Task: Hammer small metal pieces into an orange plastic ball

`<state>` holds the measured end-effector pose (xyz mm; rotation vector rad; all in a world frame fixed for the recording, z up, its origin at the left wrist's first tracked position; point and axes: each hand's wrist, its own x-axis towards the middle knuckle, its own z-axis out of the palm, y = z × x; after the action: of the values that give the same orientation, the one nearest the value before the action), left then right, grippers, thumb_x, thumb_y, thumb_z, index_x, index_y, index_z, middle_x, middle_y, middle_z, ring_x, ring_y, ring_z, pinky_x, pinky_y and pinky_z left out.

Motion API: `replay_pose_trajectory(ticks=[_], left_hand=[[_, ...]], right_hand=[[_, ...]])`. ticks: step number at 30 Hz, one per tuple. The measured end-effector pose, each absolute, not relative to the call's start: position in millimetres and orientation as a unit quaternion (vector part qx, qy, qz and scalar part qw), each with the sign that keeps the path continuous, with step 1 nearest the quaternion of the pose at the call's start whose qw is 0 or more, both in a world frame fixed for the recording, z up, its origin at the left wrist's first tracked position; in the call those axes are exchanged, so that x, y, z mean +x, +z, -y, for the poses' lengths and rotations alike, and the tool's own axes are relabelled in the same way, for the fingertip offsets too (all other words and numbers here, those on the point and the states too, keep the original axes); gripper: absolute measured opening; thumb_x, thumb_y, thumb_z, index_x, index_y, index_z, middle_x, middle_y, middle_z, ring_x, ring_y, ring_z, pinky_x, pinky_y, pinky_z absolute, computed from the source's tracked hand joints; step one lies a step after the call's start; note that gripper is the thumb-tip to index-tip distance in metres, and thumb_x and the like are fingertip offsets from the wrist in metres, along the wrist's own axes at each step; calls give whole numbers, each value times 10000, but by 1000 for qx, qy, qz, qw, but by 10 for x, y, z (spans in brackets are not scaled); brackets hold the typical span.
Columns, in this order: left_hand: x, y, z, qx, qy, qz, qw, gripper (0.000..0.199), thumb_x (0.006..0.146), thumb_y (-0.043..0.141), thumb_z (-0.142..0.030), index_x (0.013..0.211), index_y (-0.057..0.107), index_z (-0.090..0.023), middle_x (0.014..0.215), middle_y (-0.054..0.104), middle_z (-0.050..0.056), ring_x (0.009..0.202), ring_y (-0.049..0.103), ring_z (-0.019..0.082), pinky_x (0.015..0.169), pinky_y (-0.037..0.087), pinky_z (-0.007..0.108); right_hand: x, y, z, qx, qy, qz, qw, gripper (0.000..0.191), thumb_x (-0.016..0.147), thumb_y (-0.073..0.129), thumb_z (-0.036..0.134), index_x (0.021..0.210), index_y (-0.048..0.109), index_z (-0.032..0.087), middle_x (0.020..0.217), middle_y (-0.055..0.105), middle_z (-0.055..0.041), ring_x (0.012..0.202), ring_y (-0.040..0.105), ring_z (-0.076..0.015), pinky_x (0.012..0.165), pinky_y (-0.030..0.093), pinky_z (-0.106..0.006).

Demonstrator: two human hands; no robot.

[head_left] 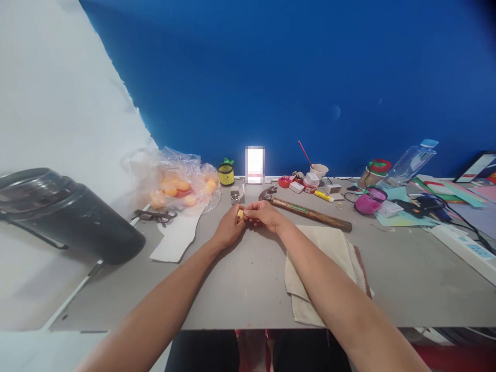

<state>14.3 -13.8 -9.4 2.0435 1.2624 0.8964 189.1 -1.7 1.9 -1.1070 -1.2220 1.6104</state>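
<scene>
My left hand (230, 226) is closed around a small yellow object (241, 215), near the middle of the grey table. Beside it my right hand (264, 216) is closed in a pinch at the object's right side; whatever lies between its fingertips is too small to make out. Just beyond my hands stands a small open box (235, 196) with tiny shiny pieces in it. A claw hammer (310, 211) with a wooden handle lies to the right of my right hand. Under my right forearm is a folded beige cloth (325, 248).
Left: large dark bottle (85, 217), glasses (155, 215), white paper (176, 237) and a plastic bag of orange items (174, 186). Back: yellow container (226, 174), bright screen (254, 165), white cup (319, 171). Right: yellow tube (324, 196), clear bottle (411, 163), power strip (465, 248).
</scene>
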Motion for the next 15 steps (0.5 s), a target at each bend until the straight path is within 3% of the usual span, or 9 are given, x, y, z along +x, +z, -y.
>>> replay_pose_trajectory(ticks=[15], left_hand=[[195, -115, 142, 752, 343, -495, 269, 73, 885, 549, -239, 954, 568, -226, 943, 700, 57, 855, 651, 251, 784, 486, 374]], right_hand=[[1861, 33, 44, -447, 615, 501, 413, 229, 636, 903, 296, 689, 717, 175, 647, 683, -7, 562, 540, -90, 457, 389, -177]])
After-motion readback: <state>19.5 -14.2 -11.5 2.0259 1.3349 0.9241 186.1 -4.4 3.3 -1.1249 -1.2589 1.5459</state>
